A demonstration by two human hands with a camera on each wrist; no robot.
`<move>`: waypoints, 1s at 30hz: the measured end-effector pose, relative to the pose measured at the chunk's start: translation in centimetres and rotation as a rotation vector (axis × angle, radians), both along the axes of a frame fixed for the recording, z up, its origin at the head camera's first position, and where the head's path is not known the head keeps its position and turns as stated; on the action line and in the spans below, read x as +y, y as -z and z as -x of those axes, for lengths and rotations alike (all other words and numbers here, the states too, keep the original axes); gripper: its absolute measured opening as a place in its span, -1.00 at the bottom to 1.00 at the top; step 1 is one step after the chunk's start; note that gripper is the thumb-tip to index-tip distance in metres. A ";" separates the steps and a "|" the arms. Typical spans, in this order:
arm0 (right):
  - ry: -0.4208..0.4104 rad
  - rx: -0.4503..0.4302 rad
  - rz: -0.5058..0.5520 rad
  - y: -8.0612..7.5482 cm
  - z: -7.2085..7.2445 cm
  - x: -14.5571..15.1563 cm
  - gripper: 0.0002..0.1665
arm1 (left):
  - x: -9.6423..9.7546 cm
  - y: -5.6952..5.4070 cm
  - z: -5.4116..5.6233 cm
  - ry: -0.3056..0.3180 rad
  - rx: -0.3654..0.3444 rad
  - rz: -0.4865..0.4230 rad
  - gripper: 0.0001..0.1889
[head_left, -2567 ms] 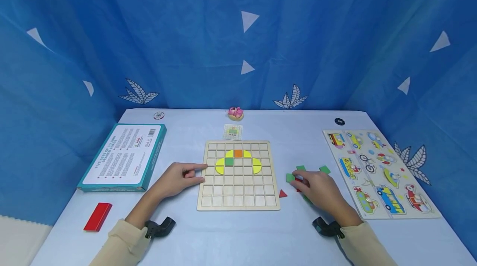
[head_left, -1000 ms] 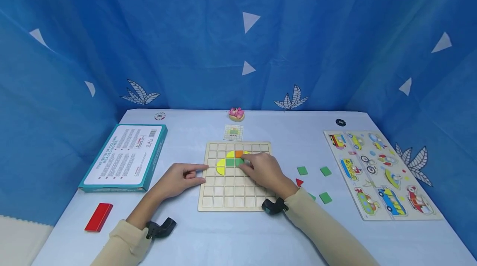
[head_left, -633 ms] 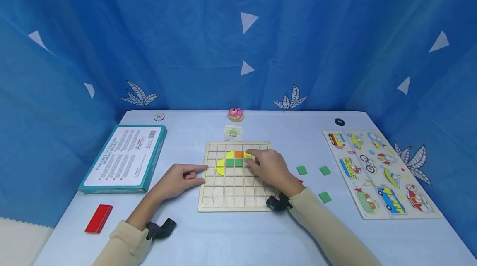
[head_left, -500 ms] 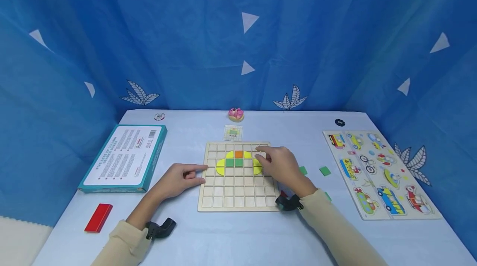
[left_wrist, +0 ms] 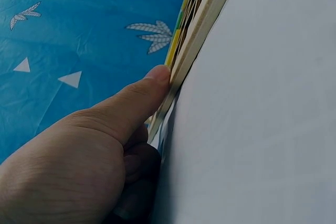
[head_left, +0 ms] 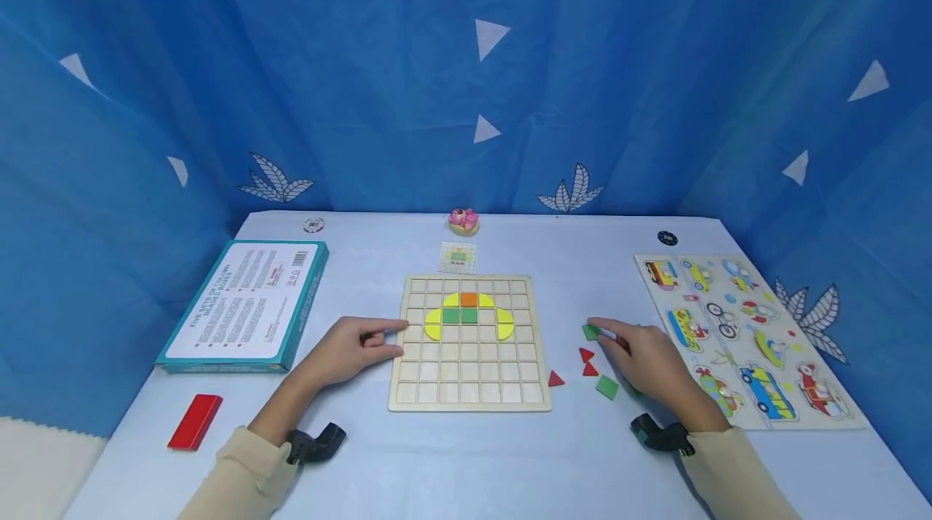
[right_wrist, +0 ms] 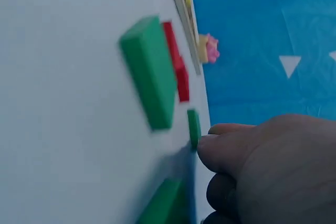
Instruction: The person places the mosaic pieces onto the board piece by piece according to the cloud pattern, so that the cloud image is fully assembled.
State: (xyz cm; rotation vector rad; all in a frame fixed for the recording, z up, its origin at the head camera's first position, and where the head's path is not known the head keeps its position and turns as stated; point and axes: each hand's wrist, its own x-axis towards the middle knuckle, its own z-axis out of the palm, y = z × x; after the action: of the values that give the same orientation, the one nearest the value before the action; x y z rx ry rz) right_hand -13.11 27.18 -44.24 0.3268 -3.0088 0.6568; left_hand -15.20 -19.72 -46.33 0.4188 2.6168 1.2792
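Green square tile (head_left: 590, 331) is the one in play: the right hand (head_left: 648, 362) has thumb and forefinger at its edges, pinch looks just started, tile lying flat on the table (head_left: 466, 463).

Doing it well, my read: pinch opposite edges, lift straight up so the red triangles (head_left: 586, 361) just beside it don't get knocked, carry it level, drop it square into an open cell. Keep the board braced while seating it.

Landmark = wooden grid board (head_left: 469, 400).
- Nearest us: another green tile (head_left: 607, 386) right of the board's near corner, under the right palm's edge. One red triangle (head_left: 556, 379) sits just off that corner.
- Mid: target tile right of the board, level with its middle rows, well apart from the left hand.
- Left hand (head_left: 348, 352) rests against the board's left edge, thumb pressed on the rim, other fingers curled under; it grasps nothing.
- Far: green squares (head_left: 460, 315) already seated in the board's upper rows, between yellow pieces (head_left: 433, 324), orange one (head_left: 468, 299) above.
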 end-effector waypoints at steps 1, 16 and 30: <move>-0.002 -0.003 -0.003 0.2 -0.2 0.3 -0.53 | 0.0 0.0 0.0 -0.002 -0.002 0.001 -0.54; 0.044 0.074 -0.007 2.0 -0.2 0.8 -0.53 | -0.1 0.2 0.0 0.006 0.025 -0.007 -0.54; 0.040 0.084 -0.055 1.9 -0.3 0.5 -0.53 | -0.2 0.3 0.2 0.016 0.036 -0.011 -0.55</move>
State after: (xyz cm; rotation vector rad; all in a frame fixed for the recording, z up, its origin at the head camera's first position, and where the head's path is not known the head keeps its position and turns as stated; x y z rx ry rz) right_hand -12.78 27.68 -46.17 0.2875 -2.9488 0.5438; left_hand -15.36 -19.90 -46.66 0.4678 2.6311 1.2934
